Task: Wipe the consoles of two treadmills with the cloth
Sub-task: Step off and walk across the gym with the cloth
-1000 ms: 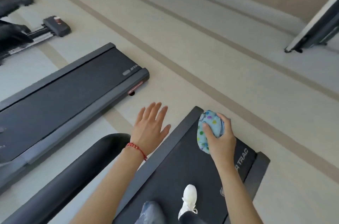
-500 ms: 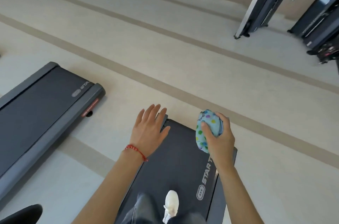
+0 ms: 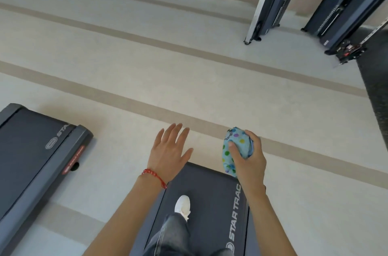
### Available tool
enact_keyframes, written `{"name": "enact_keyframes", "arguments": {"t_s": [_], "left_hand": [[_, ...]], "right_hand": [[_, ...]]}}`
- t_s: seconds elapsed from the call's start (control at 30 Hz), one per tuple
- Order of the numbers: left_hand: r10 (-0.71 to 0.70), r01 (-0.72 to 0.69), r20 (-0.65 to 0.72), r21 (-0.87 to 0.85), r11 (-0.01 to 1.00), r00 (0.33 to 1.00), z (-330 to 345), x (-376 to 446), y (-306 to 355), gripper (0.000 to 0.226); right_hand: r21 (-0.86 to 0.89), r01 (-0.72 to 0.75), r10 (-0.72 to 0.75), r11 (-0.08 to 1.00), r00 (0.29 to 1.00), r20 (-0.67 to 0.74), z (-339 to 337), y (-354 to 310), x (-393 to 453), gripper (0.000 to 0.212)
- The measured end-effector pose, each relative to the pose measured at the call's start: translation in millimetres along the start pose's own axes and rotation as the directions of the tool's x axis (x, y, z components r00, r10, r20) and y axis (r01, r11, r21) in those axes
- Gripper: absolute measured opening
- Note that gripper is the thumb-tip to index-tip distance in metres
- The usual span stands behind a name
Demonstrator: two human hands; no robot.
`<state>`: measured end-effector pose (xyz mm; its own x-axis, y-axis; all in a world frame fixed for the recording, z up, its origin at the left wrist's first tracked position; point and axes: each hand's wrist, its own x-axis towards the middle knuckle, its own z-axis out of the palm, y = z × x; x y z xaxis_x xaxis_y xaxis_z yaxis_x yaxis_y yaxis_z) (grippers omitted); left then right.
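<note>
The left hand hangs flat in the air, fingers straight and spread, holding nothing; a red beaded bracelet circles its wrist. Since half a second ago the view has swung right: the neighbouring treadmill now sits further left, and the belt end under the person has slid toward the bottom edge. Both hands keep the same pose. The treadmill underfoot has a matte black belt with grey side rails and white lettering; a white shoe stands on it. The right hand grips the cloth, thumb across its front. The cloth is soft, light blue with coloured dots, bunched into an oblong wad whose long axis runs roughly up and down the view, top end tipped toward the striped beige floor.
</note>
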<state>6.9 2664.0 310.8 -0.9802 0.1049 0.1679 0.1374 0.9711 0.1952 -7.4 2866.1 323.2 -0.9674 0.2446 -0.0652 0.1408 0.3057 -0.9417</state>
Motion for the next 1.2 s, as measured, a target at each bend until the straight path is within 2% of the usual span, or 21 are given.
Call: {"name": "enact_keyframes", "arguments": {"t_s": [0.23, 0.47, 0.9, 1.2], "left_hand": [[0.065, -0.064, 0.024, -0.018, 0.998, 0.998, 12.2, 101.9, -30.5, 0.054], [0.073, -0.072, 0.037, -0.032, 0.997, 0.997, 32.5, 191.4, -35.7, 0.054], [-0.042, 0.042, -0.005, 0.0, 0.999, 0.999, 64.0, 357.3, -29.6, 0.055], [-0.046, 0.046, -0.093, -0.002, 0.999, 0.995, 120.0, 459.3, -76.9, 0.054]], "right_hand": [[0.028, -0.018, 0.019, 0.999, 0.999, -0.031, 32.5, -21.1, 85.1, 0.04], [0.014, -0.006, 0.006, 1.0, 0.998, -0.056, 41.0, -26.1, 174.9, 0.04], [-0.02, 0.072, -0.071, 0.997, 0.996, 0.046, 52.5, -34.5, 363.4, 0.043], [0.02, 0.102, -0.104, 0.995, 0.992, 0.069, 111.2, -12.5, 471.1, 0.041]]}}
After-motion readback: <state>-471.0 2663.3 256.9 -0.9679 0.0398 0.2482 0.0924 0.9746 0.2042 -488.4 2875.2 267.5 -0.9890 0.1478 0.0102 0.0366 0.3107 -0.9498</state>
